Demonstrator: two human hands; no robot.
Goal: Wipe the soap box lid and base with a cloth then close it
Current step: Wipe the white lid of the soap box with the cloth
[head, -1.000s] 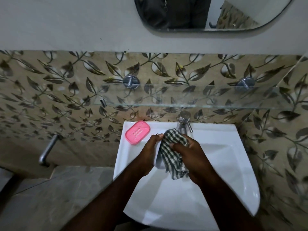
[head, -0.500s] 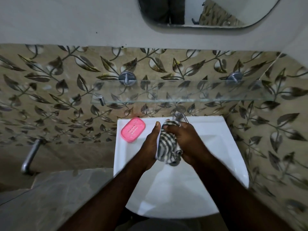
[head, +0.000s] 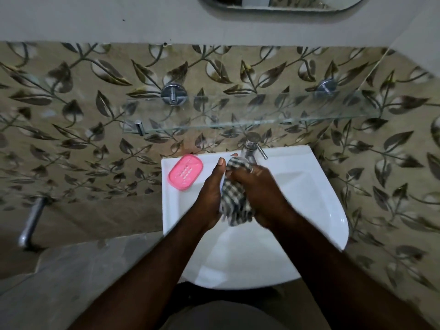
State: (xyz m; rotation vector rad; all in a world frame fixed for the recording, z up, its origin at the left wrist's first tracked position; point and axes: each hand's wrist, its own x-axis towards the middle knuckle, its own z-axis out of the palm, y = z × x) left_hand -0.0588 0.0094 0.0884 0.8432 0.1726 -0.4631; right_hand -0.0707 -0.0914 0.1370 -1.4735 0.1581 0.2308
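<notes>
A pink soap box base [head: 186,172] with drain slots lies on the back left corner of the white sink [head: 321,210]. Over the basin my left hand [head: 210,194] holds a pale soap box lid, almost fully hidden between palm and cloth. My right hand [head: 259,194] presses a checked green-and-white cloth [head: 234,198] against that lid. Both hands touch each other around the cloth, just in front of the tap.
A chrome tap [head: 252,148] stands at the sink's back edge. A glass shelf [head: 250,113] on two chrome mounts juts out above it. A mirror [head: 281,3] hangs higher up. A chrome pipe [head: 32,222] sticks out of the tiled wall at left.
The right hand has slid the cloth along the lid, bunching it tighter between both hands. The view has shifted downward; the pink base has stayed in place.
</notes>
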